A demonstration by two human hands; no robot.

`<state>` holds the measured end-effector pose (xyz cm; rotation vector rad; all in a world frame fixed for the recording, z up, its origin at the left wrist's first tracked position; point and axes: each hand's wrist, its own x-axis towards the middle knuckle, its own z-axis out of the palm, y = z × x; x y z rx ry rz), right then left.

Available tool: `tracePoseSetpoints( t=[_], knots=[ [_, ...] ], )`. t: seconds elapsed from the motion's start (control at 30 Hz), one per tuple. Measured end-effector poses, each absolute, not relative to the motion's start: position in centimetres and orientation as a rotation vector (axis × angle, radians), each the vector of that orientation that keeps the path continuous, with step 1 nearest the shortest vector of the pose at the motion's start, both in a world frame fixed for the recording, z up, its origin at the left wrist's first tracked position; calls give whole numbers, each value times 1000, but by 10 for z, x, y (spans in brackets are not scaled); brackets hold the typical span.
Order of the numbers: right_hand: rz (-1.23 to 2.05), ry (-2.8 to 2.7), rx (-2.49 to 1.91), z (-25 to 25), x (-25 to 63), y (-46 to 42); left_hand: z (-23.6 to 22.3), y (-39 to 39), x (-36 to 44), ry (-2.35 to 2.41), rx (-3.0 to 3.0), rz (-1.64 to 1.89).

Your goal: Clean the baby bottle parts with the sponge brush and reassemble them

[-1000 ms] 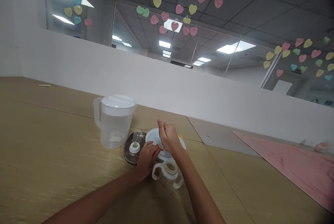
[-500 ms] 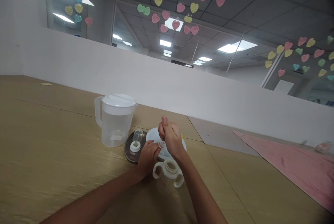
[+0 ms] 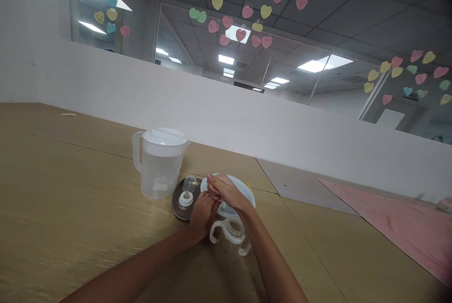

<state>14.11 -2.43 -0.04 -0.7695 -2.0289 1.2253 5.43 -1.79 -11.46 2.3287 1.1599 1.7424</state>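
My left hand (image 3: 204, 211) is closed low over the near edge of a white plate (image 3: 243, 187). Over it, my right hand (image 3: 224, 191) is closed too, its fingers meeting the left fingertips. Whatever lies between the two hands is hidden. Just in front of them stands an open baby bottle (image 3: 229, 241) with two handles, partly covered by my right forearm. To the left, a dark oval tray (image 3: 178, 213) holds a bottle teat in a white ring (image 3: 185, 199) and a clear dome cap (image 3: 189, 184).
A lidded clear pitcher (image 3: 160, 166) with liquid in it stands behind the tray. A pink cloth (image 3: 395, 227) lies at the right. A low white wall (image 3: 247, 124) with glass above it borders the table's far side.
My right hand has come down from a raised fist above the plate onto my left hand. The small pale piece visible at the left fingertips before is now covered. The view has shifted slightly.
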Motion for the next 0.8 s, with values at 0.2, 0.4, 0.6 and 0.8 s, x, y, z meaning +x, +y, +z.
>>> tracePoseSetpoints(
  t=[0.2,0.4,0.6,0.8],
  knots=[
    [1289,-2196,-755,6,146,-24,-121,-14,56,1203,2241,1713],
    [1230,-2333,-802,4,150,-17,-126,-11,57,1294,2094,1666],
    [1224,-2256,-833,2,152,-17,-120,-14,56,1274,2096,1623],
    [1194,-2113,-860,15,153,-31,-113,-21,54,1207,2201,1634]
  ],
)
